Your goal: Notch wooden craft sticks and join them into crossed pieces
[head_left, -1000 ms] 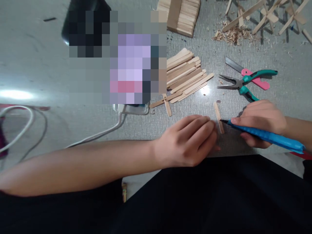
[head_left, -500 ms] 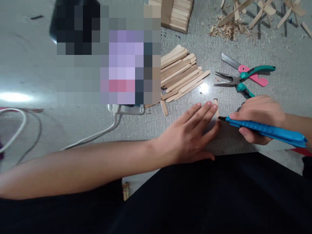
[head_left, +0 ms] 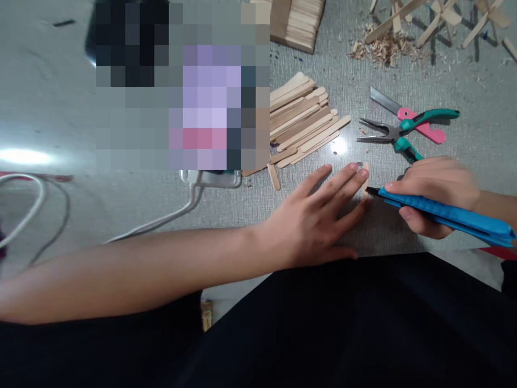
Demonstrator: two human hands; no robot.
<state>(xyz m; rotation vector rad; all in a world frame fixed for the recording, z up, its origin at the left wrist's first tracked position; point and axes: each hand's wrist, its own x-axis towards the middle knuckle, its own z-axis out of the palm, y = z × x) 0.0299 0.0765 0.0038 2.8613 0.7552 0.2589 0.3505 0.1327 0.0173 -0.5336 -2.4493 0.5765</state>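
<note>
My left hand (head_left: pixel 323 215) lies flat on the grey table with its fingers stretched out, pressing on a short wooden stick (head_left: pixel 365 180) that is mostly hidden under the fingertips. My right hand (head_left: pixel 434 191) is closed around a blue utility knife (head_left: pixel 444 215). The knife's dark tip touches the stick just right of my left fingertips.
A loose pile of wooden sticks (head_left: pixel 302 124) lies behind my left hand, and a stacked bundle (head_left: pixel 299 24) sits further back. Green-handled pliers (head_left: pixel 404 132) and a pink-handled blade (head_left: pixel 416 121) lie behind my right hand. Wood shavings (head_left: pixel 383 48) and stick constructions are at the back right. A white cable (head_left: pixel 161 221) runs left.
My left hand has gone from curled beside the stick to flat with fingers stretched over it. The knife tip has stayed at the stick.
</note>
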